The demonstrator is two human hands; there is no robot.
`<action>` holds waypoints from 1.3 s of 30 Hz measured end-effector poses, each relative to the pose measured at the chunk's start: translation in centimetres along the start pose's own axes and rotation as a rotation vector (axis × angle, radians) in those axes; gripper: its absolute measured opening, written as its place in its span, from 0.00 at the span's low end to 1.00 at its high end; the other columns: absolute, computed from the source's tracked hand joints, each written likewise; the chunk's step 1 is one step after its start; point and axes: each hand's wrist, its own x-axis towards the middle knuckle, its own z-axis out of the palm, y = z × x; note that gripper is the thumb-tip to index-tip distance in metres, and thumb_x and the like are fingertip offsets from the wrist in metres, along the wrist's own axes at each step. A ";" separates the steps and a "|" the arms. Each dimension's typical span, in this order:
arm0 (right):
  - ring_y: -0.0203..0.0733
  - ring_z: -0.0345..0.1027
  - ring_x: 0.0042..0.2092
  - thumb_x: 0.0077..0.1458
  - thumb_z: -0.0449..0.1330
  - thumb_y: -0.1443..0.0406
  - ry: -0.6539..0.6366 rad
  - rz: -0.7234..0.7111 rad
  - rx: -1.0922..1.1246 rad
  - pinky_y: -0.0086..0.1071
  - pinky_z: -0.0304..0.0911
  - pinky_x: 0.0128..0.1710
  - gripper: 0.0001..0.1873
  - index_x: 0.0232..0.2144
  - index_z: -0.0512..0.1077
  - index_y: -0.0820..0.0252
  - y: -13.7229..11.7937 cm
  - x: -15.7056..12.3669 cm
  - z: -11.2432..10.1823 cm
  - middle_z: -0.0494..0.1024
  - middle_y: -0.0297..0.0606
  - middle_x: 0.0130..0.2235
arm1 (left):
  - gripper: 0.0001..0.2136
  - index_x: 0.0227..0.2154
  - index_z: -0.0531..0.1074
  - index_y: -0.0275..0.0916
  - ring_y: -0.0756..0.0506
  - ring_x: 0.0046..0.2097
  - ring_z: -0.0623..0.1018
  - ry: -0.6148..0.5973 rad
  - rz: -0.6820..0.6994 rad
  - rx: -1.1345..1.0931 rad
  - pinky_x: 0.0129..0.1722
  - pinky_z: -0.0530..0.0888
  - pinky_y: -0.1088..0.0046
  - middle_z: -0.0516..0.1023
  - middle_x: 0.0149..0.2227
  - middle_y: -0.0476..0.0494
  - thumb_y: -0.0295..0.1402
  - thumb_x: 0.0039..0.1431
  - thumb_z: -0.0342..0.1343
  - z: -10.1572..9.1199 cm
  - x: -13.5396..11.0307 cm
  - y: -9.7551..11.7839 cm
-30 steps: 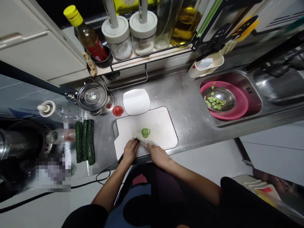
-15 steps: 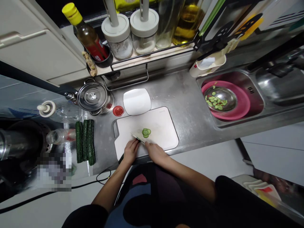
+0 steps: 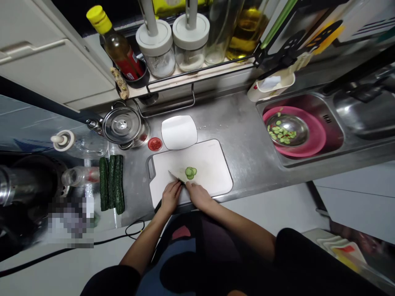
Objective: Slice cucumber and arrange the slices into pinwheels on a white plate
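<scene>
My left hand [image 3: 170, 196] is closed over a dark cucumber on the white cutting board [image 3: 212, 164]; its dark end [image 3: 157, 206] sticks out near my wrist. My right hand [image 3: 197, 195] grips a knife [image 3: 176, 177], and the blade points up and left across the cucumber just past my left fingertips. A small pile of cucumber slices [image 3: 190, 172] lies on the board right beyond the blade. Three whole cucumbers [image 3: 111, 188] lie side by side on the steel counter to the left of the board.
A white plate [image 3: 179, 131] and a small red lid [image 3: 154, 144] sit behind the board, a lidded steel pot [image 3: 121, 125] to their left. The sink at right holds a pink basin [image 3: 314, 137] with a steel bowl [image 3: 288, 127] of green pieces. Bottles and jars fill the rack [image 3: 185, 78] above.
The knife and my right hand have shifted slightly left and up along the cucumber. My left hand stays on the cucumber. The slice pile is unchanged.
</scene>
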 end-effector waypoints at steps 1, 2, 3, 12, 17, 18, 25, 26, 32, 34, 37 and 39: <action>0.46 0.71 0.44 0.57 0.39 0.77 0.005 0.001 0.002 0.33 0.62 0.38 0.22 0.50 0.62 0.64 0.1 0.0 0.1 0.75 0.49 0.43 | 0.12 0.42 0.75 0.40 0.45 0.43 0.78 -0.004 0.000 0.003 0.44 0.77 0.65 0.79 0.40 0.41 0.35 0.63 0.47 0.0 0.0 0.0; 0.45 0.71 0.44 0.57 0.40 0.77 0.007 0.004 0.006 0.32 0.62 0.38 0.22 0.50 0.63 0.64 0.2 0.0 0.2 0.75 0.48 0.43 | 0.12 0.42 0.74 0.40 0.45 0.43 0.78 -0.012 -0.001 0.007 0.44 0.77 0.65 0.79 0.41 0.41 0.35 0.63 0.47 0.0 -0.1 0.0; 0.45 0.71 0.44 0.56 0.41 0.77 0.013 0.006 0.012 0.32 0.61 0.38 0.21 0.49 0.63 0.63 0.3 0.0 0.2 0.75 0.48 0.43 | 0.12 0.43 0.74 0.40 0.45 0.44 0.77 -0.024 -0.002 0.012 0.45 0.77 0.65 0.78 0.42 0.40 0.35 0.63 0.47 0.0 -0.2 0.0; 0.43 0.70 0.42 0.56 0.44 0.75 0.054 0.015 0.062 0.31 0.57 0.34 0.20 0.48 0.64 0.60 1.5 -0.6 -0.3 0.75 0.44 0.42 | 0.15 0.50 0.70 0.43 0.44 0.46 0.75 -0.034 -0.129 0.059 0.47 0.74 0.65 0.75 0.45 0.40 0.31 0.60 0.49 -0.9 -1.4 0.1; 0.41 0.69 0.39 0.56 0.44 0.75 0.143 -0.017 -0.035 0.31 0.58 0.35 0.20 0.49 0.64 0.60 2.7 -1.8 -0.9 0.71 0.45 0.47 | 0.16 0.48 0.72 0.39 0.43 0.42 0.76 0.216 -0.373 0.091 0.45 0.74 0.63 0.77 0.40 0.39 0.33 0.58 0.51 -2.6 1.0 -2.6; 0.40 0.68 0.39 0.56 0.45 0.75 0.165 -0.041 -0.063 0.31 0.58 0.36 0.20 0.50 0.63 0.61 3.0 -2.0 -0.9 0.69 0.46 0.48 | 0.16 0.47 0.72 0.39 0.42 0.42 0.76 0.245 -0.406 0.094 0.46 0.73 0.62 0.77 0.39 0.38 0.34 0.57 0.51 -2.9 1.5 -3.3; 0.41 0.66 0.40 0.59 0.44 0.74 0.245 -0.121 -0.201 0.33 0.59 0.40 0.21 0.53 0.61 0.62 4.8 -2.0 0.0 0.67 0.47 0.47 | 0.16 0.47 0.72 0.39 0.39 0.44 0.74 0.284 -0.468 0.130 0.48 0.71 0.57 0.76 0.41 0.37 0.34 0.55 0.52 -3.6 2.8 -5.3; 0.41 0.66 0.40 0.59 0.44 0.74 0.244 -0.117 -0.219 0.33 0.59 0.40 0.21 0.53 0.61 0.62 4.9 -1.9 0.0 0.67 0.47 0.47 | 0.16 0.47 0.71 0.38 0.38 0.46 0.73 0.280 -0.461 0.155 0.49 0.70 0.56 0.75 0.43 0.35 0.34 0.56 0.53 -3.7 2.8 -4.8; 0.42 0.65 0.42 0.61 0.44 0.72 0.239 -0.097 -0.314 0.33 0.59 0.40 0.21 0.56 0.60 0.62 5.5 -1.9 0.0 0.67 0.47 0.46 | 0.13 0.48 0.71 0.42 0.41 0.54 0.70 0.006 0.027 0.109 0.54 0.67 0.55 0.73 0.49 0.38 0.35 0.61 0.49 -1.7 3.4 1.2; 0.42 0.66 0.42 0.61 0.44 0.71 0.237 -0.108 -0.322 0.33 0.59 0.40 0.22 0.57 0.59 0.62 5.7 -2.0 -0.1 0.68 0.47 0.45 | 0.13 0.48 0.71 0.45 0.42 0.56 0.69 -0.170 0.255 0.059 0.56 0.66 0.56 0.75 0.49 0.42 0.34 0.62 0.48 -0.3 3.7 2.9; 0.43 0.65 0.42 0.61 0.44 0.71 0.236 -0.123 -0.327 0.34 0.60 0.40 0.22 0.57 0.59 0.62 6.2 -2.2 -0.3 0.68 0.47 0.45 | 0.16 0.52 0.68 0.43 0.42 0.59 0.66 -0.304 0.361 0.066 0.59 0.62 0.54 0.74 0.52 0.41 0.35 0.63 0.48 1.2 4.1 3.5; 0.43 0.65 0.43 0.61 0.44 0.72 0.233 -0.123 -0.341 0.35 0.61 0.42 0.23 0.57 0.59 0.62 6.6 -2.5 -0.5 0.68 0.48 0.46 | 0.17 0.54 0.66 0.41 0.42 0.61 0.65 -0.357 0.369 0.088 0.60 0.60 0.53 0.73 0.54 0.41 0.35 0.63 0.47 1.5 4.3 3.0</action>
